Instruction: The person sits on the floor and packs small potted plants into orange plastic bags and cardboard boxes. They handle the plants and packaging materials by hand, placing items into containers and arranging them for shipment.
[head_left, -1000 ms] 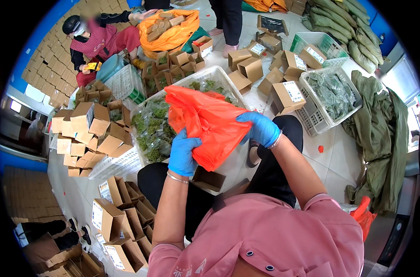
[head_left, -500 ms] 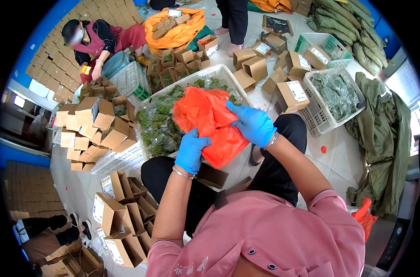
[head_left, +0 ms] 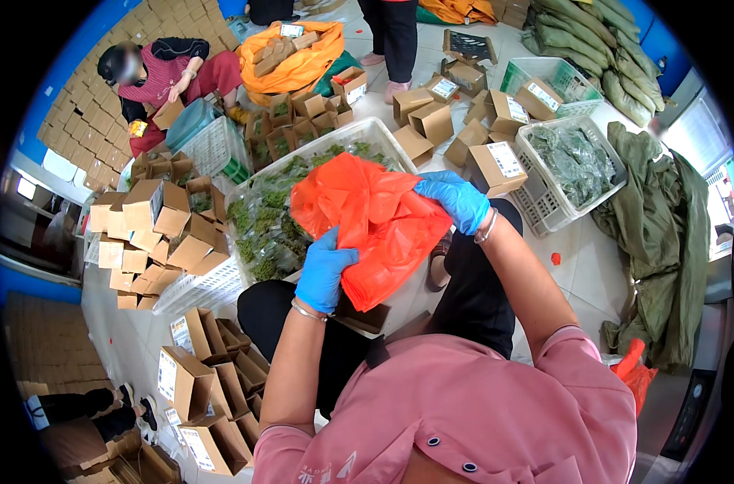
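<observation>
A crumpled red plastic bag [head_left: 375,226] is stretched between my two blue-gloved hands, above a white crate [head_left: 399,137] filled with leafy green plants in clear bags [head_left: 258,238]. My left hand [head_left: 325,270] is closed on the bag's lower left edge. My right hand [head_left: 455,202] grips its upper right edge, with the fingers bent over the plastic and partly hidden in it. Below the bag, a brown open box lies partly hidden behind my left hand, between my dark-trousered legs.
Cardboard boxes are piled at left [head_left: 165,210], lower left [head_left: 181,379] and behind right [head_left: 496,165]. Right stand a crate of bagged greens [head_left: 568,153], green sacks [head_left: 625,89] and olive fabric [head_left: 649,242]. A seated co-worker [head_left: 165,73] and a standing person's legs [head_left: 387,40] are beyond.
The red bag has been shifted and crumpled differently between my hands, its front part now hanging lower. The seated co-worker has bent down and now handles a box.
</observation>
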The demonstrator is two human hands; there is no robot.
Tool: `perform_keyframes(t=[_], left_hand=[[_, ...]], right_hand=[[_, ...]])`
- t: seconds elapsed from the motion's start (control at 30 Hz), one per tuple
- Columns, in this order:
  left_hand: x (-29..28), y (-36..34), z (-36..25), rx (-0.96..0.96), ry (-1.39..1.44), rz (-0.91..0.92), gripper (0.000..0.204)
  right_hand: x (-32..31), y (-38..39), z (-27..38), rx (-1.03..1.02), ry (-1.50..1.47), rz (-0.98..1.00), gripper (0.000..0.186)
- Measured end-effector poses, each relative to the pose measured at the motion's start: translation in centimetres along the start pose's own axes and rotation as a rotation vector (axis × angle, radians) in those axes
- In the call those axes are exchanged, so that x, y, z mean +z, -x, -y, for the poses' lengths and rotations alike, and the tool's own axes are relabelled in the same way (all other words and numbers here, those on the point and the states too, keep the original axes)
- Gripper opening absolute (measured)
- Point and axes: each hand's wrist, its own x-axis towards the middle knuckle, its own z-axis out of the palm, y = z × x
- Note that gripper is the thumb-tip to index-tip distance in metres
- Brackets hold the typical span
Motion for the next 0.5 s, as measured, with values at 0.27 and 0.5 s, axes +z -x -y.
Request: perform_keyframes(t=[0.27, 0.5], left_hand=[[0.2, -0.2, 0.3, 0.072, 0.105, -0.015, 0.053], [1.7, 0.8, 2.5, -0.018, 0.306, 0.025, 0.051]], right_hand=[[-0.9, 0.1, -3.0, -0.592, 0.432, -0.063, 0.027], [8.0, 4.1, -2.2, -0.502, 1.166, -0.151, 0.039]])
